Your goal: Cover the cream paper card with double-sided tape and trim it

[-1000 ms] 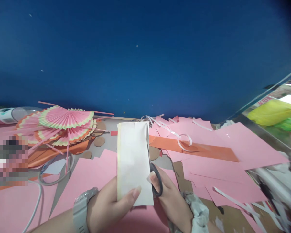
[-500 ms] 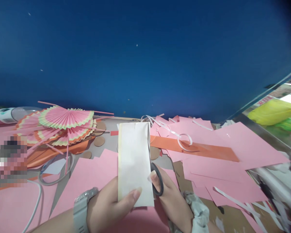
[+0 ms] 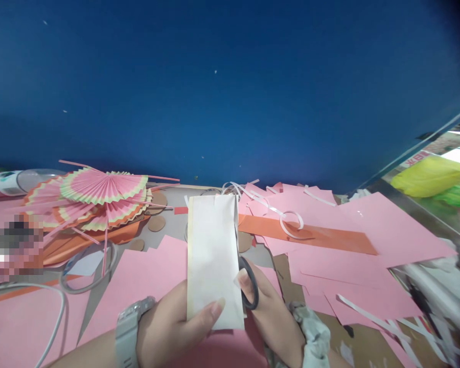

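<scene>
My left hand (image 3: 180, 323) is closed around the lower left of a folded white paper (image 3: 213, 255), its thumb flat on the front. The paper stands roughly upright, and a pale yellow edge shows along its left side. Scissors (image 3: 256, 291) are in my right hand (image 3: 270, 312), with the thumb through a dark handle loop. Their blades run up along the paper's right edge, mostly hidden behind it. Pink sheets (image 3: 149, 266) lie under and around both hands.
Pleated pink paper fans (image 3: 105, 189) are piled at the left, near a plastic bottle (image 3: 26, 181) and a white cable (image 3: 63, 312). An orange strip (image 3: 314, 234) and curled white strips (image 3: 291, 220) rest on pink sheets at the right. A blue panel (image 3: 214, 102) rises behind.
The white paper has shifted very slightly downward in my left hand's grip. Both hands and the scissors are otherwise in nearly the same place.
</scene>
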Demonstrator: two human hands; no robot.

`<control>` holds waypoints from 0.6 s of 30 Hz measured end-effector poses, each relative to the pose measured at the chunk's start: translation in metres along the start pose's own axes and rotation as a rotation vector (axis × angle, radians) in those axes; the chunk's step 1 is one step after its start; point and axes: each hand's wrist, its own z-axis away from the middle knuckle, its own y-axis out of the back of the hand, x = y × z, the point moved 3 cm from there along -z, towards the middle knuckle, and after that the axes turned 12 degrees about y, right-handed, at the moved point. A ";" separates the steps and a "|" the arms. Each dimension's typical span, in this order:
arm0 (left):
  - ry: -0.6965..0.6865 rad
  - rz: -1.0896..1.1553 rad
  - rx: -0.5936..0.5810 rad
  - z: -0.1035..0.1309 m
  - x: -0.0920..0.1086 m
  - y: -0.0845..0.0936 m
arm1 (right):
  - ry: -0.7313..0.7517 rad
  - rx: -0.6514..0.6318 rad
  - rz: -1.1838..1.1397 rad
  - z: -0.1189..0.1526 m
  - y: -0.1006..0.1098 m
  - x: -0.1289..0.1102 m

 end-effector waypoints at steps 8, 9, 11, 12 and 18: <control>-0.003 -0.006 0.027 -0.001 0.000 0.001 | -0.024 0.023 0.011 0.000 0.001 0.002; 0.002 -0.009 0.019 -0.002 0.000 0.001 | -0.023 0.030 0.021 0.000 0.001 0.001; 0.017 -0.005 0.002 -0.002 0.000 0.000 | -0.026 0.038 0.038 -0.001 0.001 0.000; 0.025 0.000 -0.006 -0.001 0.000 0.000 | -0.024 0.036 0.040 -0.001 0.001 0.000; 0.020 -0.018 0.008 0.001 0.003 -0.001 | -0.001 0.014 0.052 -0.001 0.000 -0.002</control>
